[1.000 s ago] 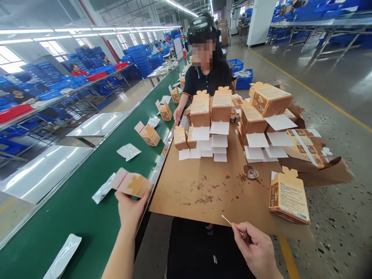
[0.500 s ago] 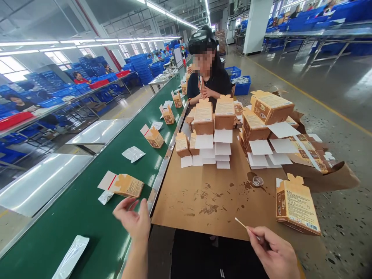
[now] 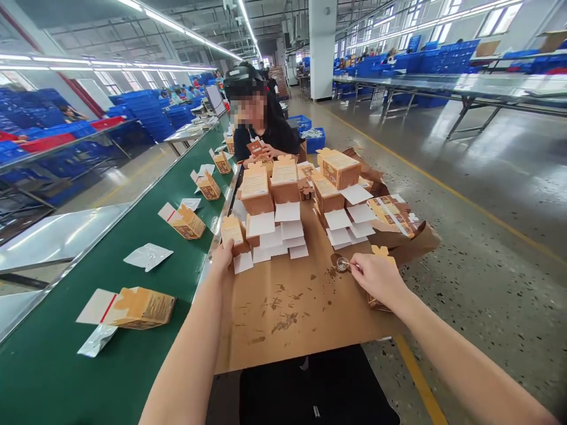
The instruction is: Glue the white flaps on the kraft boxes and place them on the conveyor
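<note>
My left hand (image 3: 222, 257) has its fingers on the left side of a small brown cardboard box (image 3: 233, 231) at the near left of the stacked boxes; part of the grip is hidden behind the box. My right hand (image 3: 376, 276) pinches a cotton swab (image 3: 348, 264), its tip at a small clear round dish (image 3: 342, 265) on the brown cardboard sheet (image 3: 292, 289). Dark wet spots mark the sheet around the dish. Behind my right hand, a printed box (image 3: 381, 251) with a notched flap is mostly covered.
Stacked boxes (image 3: 283, 177) with white flaps stand ahead, with another stack (image 3: 339, 171) to the right. On my left, a green conveyor belt (image 3: 133, 383) carries open boxes (image 3: 148, 308) and silvery packets (image 3: 148, 256). A co-worker in black (image 3: 283, 136) sits opposite, holding a box.
My left hand has moved from over the belt forward to the small box. The right hand has carried the swab forward to the dish. The view has turned right.
</note>
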`<state>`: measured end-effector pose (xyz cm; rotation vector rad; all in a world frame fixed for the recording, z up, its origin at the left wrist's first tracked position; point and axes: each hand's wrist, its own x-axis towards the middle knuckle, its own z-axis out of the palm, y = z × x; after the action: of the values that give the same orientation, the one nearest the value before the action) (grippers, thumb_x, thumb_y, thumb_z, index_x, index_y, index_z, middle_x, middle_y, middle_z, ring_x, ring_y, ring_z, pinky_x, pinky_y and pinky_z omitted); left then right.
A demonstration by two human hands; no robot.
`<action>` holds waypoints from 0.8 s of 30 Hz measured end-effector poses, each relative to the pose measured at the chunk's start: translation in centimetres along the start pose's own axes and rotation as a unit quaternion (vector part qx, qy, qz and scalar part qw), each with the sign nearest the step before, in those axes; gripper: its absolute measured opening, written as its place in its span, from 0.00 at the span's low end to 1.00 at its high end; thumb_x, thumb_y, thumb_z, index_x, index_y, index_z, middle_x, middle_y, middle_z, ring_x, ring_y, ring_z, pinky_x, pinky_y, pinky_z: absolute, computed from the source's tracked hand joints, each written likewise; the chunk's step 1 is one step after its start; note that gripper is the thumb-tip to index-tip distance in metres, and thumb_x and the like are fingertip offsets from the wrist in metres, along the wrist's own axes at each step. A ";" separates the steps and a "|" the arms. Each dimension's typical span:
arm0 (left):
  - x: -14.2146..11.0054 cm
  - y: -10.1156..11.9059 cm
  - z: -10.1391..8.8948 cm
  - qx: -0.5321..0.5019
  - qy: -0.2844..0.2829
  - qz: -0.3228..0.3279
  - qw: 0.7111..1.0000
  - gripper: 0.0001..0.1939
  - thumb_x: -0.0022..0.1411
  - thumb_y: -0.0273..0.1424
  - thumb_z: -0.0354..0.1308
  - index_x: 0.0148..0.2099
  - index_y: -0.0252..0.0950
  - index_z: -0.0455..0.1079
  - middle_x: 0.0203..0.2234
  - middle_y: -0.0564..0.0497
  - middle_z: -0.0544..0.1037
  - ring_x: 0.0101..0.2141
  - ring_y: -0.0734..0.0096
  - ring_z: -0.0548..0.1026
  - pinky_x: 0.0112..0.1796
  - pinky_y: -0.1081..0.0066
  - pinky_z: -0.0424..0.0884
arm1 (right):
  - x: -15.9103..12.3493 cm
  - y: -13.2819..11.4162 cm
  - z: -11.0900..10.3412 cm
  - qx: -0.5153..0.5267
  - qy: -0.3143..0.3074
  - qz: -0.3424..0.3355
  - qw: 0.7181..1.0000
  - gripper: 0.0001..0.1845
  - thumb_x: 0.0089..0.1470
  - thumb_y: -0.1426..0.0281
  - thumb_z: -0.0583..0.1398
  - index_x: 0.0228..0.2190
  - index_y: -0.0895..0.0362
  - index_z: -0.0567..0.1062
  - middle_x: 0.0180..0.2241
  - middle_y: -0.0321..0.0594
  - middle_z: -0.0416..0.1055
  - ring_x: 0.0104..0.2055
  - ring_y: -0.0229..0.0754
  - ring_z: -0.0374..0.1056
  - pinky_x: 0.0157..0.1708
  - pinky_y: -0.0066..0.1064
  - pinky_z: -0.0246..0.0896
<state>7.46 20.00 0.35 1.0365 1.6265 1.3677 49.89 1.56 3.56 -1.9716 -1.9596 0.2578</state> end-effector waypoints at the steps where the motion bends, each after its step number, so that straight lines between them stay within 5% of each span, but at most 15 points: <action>1: -0.7 -0.2 -0.6 -0.013 0.009 -0.019 1.000 0.16 0.61 0.41 0.73 0.49 0.40 0.81 0.48 0.36 0.88 0.55 0.39 0.87 0.62 0.44 0.83 | 0.8 0.0 0.3 -0.005 -0.011 -0.003 1.000 0.16 0.70 0.75 0.65 0.29 0.51 0.76 0.27 0.37 0.79 0.30 0.43 0.72 0.33 0.33 0.52; 5: -5.8 -1.2 -4.4 -0.073 0.035 -0.060 0.995 0.22 0.56 0.42 0.74 0.51 0.41 0.81 0.49 0.40 0.90 0.56 0.43 0.88 0.63 0.46 0.84 | 3.0 -0.2 1.5 -0.021 -0.051 -0.027 0.998 0.19 0.67 0.77 0.68 0.25 0.51 0.76 0.25 0.38 0.78 0.29 0.43 0.70 0.34 0.36 0.50; 9: -13.0 -2.5 -7.9 -0.161 -0.025 -0.102 0.981 0.36 0.45 0.43 0.84 0.56 0.39 0.85 0.55 0.38 0.91 0.64 0.31 0.86 0.66 0.38 0.83 | 3.9 0.6 1.4 -0.028 -0.065 -0.047 0.996 0.22 0.68 0.76 0.67 0.22 0.49 0.74 0.23 0.39 0.77 0.26 0.43 0.68 0.32 0.38 0.50; 15: -19.3 -4.6 -7.8 -0.134 -0.094 -0.125 0.979 0.42 0.46 0.50 0.92 0.58 0.40 0.84 0.61 0.36 0.90 0.65 0.32 0.86 0.68 0.39 0.82 | -0.3 -0.1 1.1 0.003 -0.027 -0.072 0.997 0.17 0.73 0.73 0.63 0.29 0.48 0.78 0.24 0.36 0.79 0.25 0.43 0.70 0.28 0.36 0.54; 19: -20.0 -5.5 -6.0 -0.099 -0.099 -0.091 0.986 0.44 0.48 0.54 0.91 0.59 0.40 0.81 0.59 0.37 0.90 0.63 0.40 0.88 0.66 0.46 0.83 | -7.1 -5.3 6.2 0.174 0.083 -0.164 0.967 0.17 0.77 0.73 0.60 0.35 0.51 0.83 0.25 0.34 0.80 0.24 0.40 0.73 0.29 0.33 0.63; 24: -20.9 -5.3 -5.4 -0.072 -0.090 -0.071 0.991 0.43 0.50 0.55 0.89 0.58 0.42 0.78 0.55 0.40 0.90 0.57 0.45 0.89 0.61 0.48 0.86 | -11.4 -11.5 13.5 0.186 0.067 -0.210 0.958 0.18 0.76 0.79 0.58 0.33 0.51 0.79 0.25 0.31 0.77 0.26 0.37 0.71 0.31 0.30 0.63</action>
<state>9.96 -1.81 -3.09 0.9128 1.4204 1.2402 33.94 -8.35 -5.97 -1.2743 -2.0072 0.3428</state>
